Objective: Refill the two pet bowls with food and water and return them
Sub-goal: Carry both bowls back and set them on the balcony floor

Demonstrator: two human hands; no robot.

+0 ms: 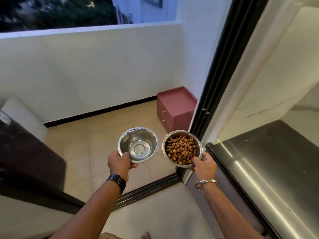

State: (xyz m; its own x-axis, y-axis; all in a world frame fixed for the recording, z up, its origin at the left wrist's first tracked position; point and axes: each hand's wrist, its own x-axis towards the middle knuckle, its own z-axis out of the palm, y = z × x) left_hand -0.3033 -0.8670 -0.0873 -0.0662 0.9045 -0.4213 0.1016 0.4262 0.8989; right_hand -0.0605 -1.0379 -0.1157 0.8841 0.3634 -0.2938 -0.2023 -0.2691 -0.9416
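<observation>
At the balcony threshold, my left hand pinches the slippery, light round steel bowl by its rim; my right hand clamps the heavier kibble-filled steel bowl

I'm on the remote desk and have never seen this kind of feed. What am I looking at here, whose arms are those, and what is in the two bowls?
There is no machine: the one picture comes from a camera on a person's head, looking forward and down at their own arms. The left hand, with a dark watch on the wrist, holds a steel bowl that looks empty; whether it holds water I cannot tell. The right hand, with a metal bangle, holds a second steel bowl of kibble. Ahead is a tiled balcony floor beyond a sliding door track, with a pink drawer cabinet in the corner.
</observation>
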